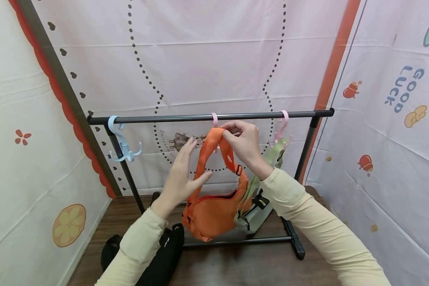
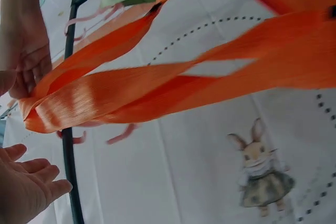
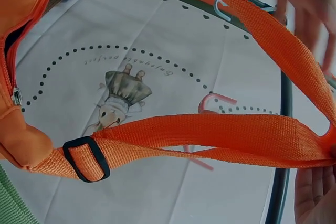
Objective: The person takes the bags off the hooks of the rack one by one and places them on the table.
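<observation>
Pale printed sheets [image 1: 207, 75] enclose the space at nine, twelve and three o'clock. On the wood-grain desk [image 1: 243, 270] stands a black rack [image 1: 164, 118]. The orange bag [image 1: 214, 216] is at six, its strap [image 1: 202, 159] pinched by the right hand [image 1: 244, 143] near a pink hook [image 1: 214, 117]; the left hand [image 1: 180, 172], fingers extended, is at eight.

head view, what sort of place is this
Probably a small staged booth indoors: printed sheets line the back and sides, a black rack carries hooks, and an orange bag is held up at it.
</observation>
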Available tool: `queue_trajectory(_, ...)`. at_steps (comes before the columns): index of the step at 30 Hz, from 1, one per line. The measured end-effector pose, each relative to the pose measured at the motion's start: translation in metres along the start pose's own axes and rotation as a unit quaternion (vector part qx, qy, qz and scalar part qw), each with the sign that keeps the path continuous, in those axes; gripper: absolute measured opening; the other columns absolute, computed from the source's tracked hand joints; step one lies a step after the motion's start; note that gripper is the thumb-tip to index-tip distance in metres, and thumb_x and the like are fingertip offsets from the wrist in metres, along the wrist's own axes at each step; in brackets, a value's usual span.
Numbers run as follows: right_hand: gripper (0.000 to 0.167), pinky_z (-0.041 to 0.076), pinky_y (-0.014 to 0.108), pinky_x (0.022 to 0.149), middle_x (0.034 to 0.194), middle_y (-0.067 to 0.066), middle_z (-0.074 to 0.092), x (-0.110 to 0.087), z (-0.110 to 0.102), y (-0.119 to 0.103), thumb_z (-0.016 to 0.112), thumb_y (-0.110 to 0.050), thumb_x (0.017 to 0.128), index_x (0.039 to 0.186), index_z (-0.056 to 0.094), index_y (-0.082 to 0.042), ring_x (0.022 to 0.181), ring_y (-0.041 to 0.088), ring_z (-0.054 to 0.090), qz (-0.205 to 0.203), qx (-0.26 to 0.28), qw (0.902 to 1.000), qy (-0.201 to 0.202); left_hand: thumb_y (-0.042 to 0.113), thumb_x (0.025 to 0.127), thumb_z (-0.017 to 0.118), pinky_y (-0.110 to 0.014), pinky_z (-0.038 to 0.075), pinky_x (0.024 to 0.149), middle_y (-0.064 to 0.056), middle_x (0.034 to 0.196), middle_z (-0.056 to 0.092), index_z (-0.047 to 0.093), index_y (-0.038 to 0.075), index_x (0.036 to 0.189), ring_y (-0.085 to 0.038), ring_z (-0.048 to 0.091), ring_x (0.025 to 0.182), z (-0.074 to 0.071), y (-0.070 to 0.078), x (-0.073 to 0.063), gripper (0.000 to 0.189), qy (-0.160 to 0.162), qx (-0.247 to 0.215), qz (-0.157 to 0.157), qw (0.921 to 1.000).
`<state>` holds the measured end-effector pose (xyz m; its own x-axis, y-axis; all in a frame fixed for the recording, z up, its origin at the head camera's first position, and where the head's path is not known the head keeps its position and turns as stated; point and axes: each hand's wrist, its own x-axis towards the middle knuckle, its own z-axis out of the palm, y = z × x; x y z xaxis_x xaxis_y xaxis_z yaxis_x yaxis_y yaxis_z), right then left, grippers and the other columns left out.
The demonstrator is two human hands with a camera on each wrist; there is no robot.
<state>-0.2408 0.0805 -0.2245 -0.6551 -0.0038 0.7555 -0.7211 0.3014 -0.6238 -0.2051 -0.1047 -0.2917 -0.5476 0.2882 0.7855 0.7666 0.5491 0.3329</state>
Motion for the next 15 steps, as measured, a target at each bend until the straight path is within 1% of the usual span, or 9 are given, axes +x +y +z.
queue_trajectory(2,0.013,0.052,0.027,0.059,0.071,0.012,0.067,-0.001,0.0,0.0,0.058,0.002,0.078,0.082,0.07,0.001,0.06,0.011,0.059,0.001,0.0,1.0,0.0,0.025,0.074,0.075,-0.05,0.027,0.104,-0.012,0.146,0.026,0.025,0.007,0.142,-0.027,0.026,0.133,0.004,-0.004,-0.021,0.086,-0.009,-0.012,-0.027,0.9995)
queue_trajectory(3,0.013,0.052,0.027,0.059,0.071,0.011,0.067,-0.001,0.0,-0.001,0.058,0.002,0.078,0.082,0.07,0.001,0.06,0.01,0.059,0.001,0.0,1.0,0.0,0.025,0.074,0.075,-0.051,0.027,0.103,-0.011,0.147,0.025,0.024,0.007,0.143,-0.027,0.027,0.133,0.006,-0.007,-0.032,0.088,-0.015,-0.018,-0.046,0.9987)
queue_trajectory(5,0.013,0.052,0.026,0.059,0.072,0.011,0.067,-0.001,0.0,-0.002,0.057,0.002,0.078,0.082,0.07,0.001,0.06,0.01,0.059,0.004,0.001,1.0,0.002,0.027,0.074,0.076,-0.052,0.028,0.102,-0.011,0.146,0.026,0.022,0.008,0.143,-0.029,0.028,0.132,0.01,-0.013,-0.055,0.09,-0.027,-0.028,-0.094,0.9948)
queue_trajectory(7,0.013,0.051,0.024,0.058,0.072,0.011,0.067,-0.002,0.001,-0.003,0.057,0.002,0.078,0.082,0.07,0.001,0.061,0.009,0.059,0.009,0.005,0.9999,0.001,0.029,0.073,0.076,-0.054,0.028,0.101,-0.013,0.146,0.026,0.022,0.008,0.144,-0.03,0.028,0.131,0.015,-0.02,-0.076,0.091,-0.039,-0.037,-0.146,0.9878)
queue_trajectory(9,0.013,0.051,0.022,0.059,0.073,0.011,0.067,-0.003,0.001,-0.005,0.058,0.002,0.078,0.082,0.07,0.001,0.061,0.009,0.059,0.013,0.009,0.9999,-0.001,0.033,0.074,0.075,-0.056,0.03,0.099,-0.014,0.145,0.027,0.022,0.009,0.144,-0.032,0.028,0.131,0.02,-0.027,-0.098,0.091,-0.051,-0.043,-0.2,0.9776)
queue_trajectory(11,0.013,0.052,0.023,0.06,0.073,0.012,0.067,-0.005,0.001,-0.007,0.058,0.002,0.079,0.083,0.07,0.001,0.062,0.009,0.059,0.017,0.014,0.9997,-0.005,0.036,0.074,0.074,-0.057,0.03,0.098,-0.015,0.145,0.027,0.021,0.01,0.144,-0.033,0.028,0.131,0.024,-0.034,-0.118,0.091,-0.063,-0.056,-0.25,0.9645)
queue_trajectory(13,0.013,0.053,0.026,0.061,0.074,0.013,0.067,-0.006,0.002,-0.007,0.057,0.002,0.079,0.083,0.07,0.002,0.062,0.01,0.059,0.018,0.017,0.9997,-0.007,0.039,0.075,0.073,-0.058,0.03,0.097,-0.015,0.145,0.026,0.021,0.012,0.144,-0.034,0.027,0.131,0.029,-0.04,-0.135,0.091,-0.075,-0.065,-0.295,0.9505)
queue_trajectory(15,0.013,0.053,0.029,0.062,0.073,0.013,0.066,-0.006,0.003,-0.007,0.057,0.002,0.079,0.083,0.07,0.002,0.062,0.01,0.059,0.019,0.018,0.9996,-0.007,0.041,0.075,0.071,-0.059,0.03,0.097,-0.016,0.145,0.026,0.021,0.012,0.143,-0.036,0.026,0.131,0.035,-0.045,-0.149,0.089,-0.082,-0.077,-0.333,0.9363)
